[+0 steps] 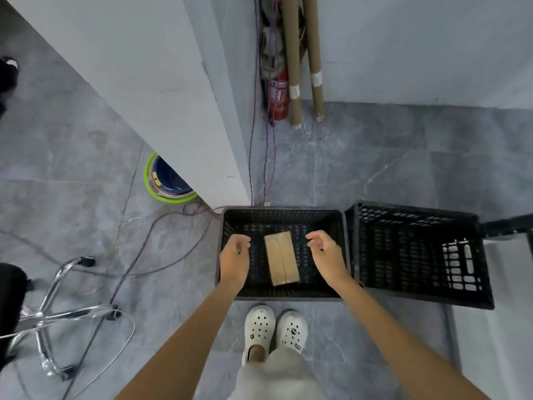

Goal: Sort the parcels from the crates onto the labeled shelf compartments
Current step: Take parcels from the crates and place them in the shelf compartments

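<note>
A single brown cardboard parcel (281, 258) lies flat on the floor of a black plastic crate (284, 216) that stands on the grey tiles in front of my feet. My left hand (235, 259) hovers over the crate to the left of the parcel, fingers loosely curled, holding nothing. My right hand (326, 254) hovers to the parcel's right in the same loose curl, also holding nothing. Neither hand touches the parcel. A second black crate (418, 255) stands just to the right with nothing visible inside.
A white wall corner (178, 116) juts in at upper left, with a green-rimmed bucket (165, 180) behind it. Cables (161, 235) trail across the floor. A fire extinguisher (278, 96) and cardboard tubes (294, 67) lean in the far corner. A chrome chair base (54, 307) stands at left.
</note>
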